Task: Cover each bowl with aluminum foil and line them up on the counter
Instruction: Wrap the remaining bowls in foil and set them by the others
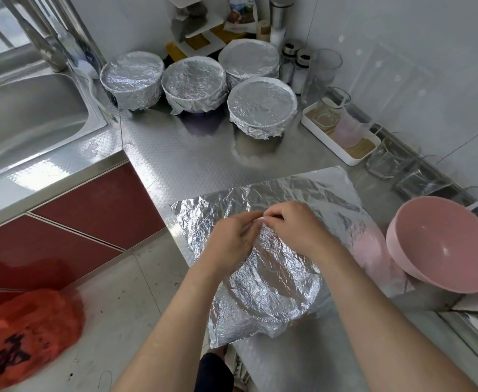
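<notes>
Now, hands (263, 230) pinching crinkled foil (274, 267), smooth pink bowl (441, 244)

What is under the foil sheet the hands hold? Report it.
A round rim outline shows through the foil sheet, pinched by the left hand and right hand. The bowl itself is covered; colour and contents cannot be seen.

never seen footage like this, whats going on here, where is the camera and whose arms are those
There is no machine here. One camera sits on a person's head and looks down at their own arms. The left hand and the right hand pinch a crinkled sheet of aluminum foil at the far rim of a round bowl under the foil. On the steel counter four foil-covered bowls stand at the back. An uncovered pink bowl sits at the right, and a steel sink lies to the left.
</notes>
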A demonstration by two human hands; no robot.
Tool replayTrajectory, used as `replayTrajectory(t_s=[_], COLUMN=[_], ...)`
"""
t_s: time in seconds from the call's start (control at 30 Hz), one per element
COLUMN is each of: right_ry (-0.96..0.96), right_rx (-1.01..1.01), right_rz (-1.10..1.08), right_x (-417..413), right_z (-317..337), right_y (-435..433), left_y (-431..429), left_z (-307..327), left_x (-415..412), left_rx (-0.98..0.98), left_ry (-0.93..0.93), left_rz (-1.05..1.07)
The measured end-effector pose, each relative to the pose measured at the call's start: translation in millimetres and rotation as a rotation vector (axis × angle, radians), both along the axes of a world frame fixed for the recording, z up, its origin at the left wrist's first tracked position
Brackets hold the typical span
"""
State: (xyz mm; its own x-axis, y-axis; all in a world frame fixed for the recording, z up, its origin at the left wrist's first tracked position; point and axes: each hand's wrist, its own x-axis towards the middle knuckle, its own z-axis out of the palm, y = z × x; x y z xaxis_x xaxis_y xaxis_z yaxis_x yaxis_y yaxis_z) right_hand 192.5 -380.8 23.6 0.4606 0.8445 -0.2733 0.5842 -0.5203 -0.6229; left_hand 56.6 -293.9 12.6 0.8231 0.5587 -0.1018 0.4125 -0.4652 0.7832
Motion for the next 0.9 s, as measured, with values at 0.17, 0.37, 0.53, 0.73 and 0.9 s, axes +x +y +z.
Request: replayTrajectory(t_s=[0.17,0.37,0.53,0.73,0.9], right_ry=[-0.033,-0.129,-0.173,-0.164,-0.081], right_rx=[0.017,0.037,0.05,0.078,0.042], right_rz=[0.011,0.015,0.039,0.17,0.294], right_x=[-1.8,-6.2,-7.1,-11.0,-15.4], right_z=[-0.2,-3.0,2.8,17.9,18.2], right_y=[1.9,2.7,2.3,16.6,31.4], left_y=[2.7,-0.3,-5.1,-11.5,-23.0], left_z=[-7.1,-9.0,-1.9,11.4,8.3], left_x=[1.4,-1.6,-4.9,-17.2,-28.6], left_rx=[-0.065,-0.042,-0.072,-0.048,-0.032], left_ry=[-0.014,-0.051,-0.08,-0.069,-0.057], left_rz=[0.048,0.111,0.177,0.327,0.459])
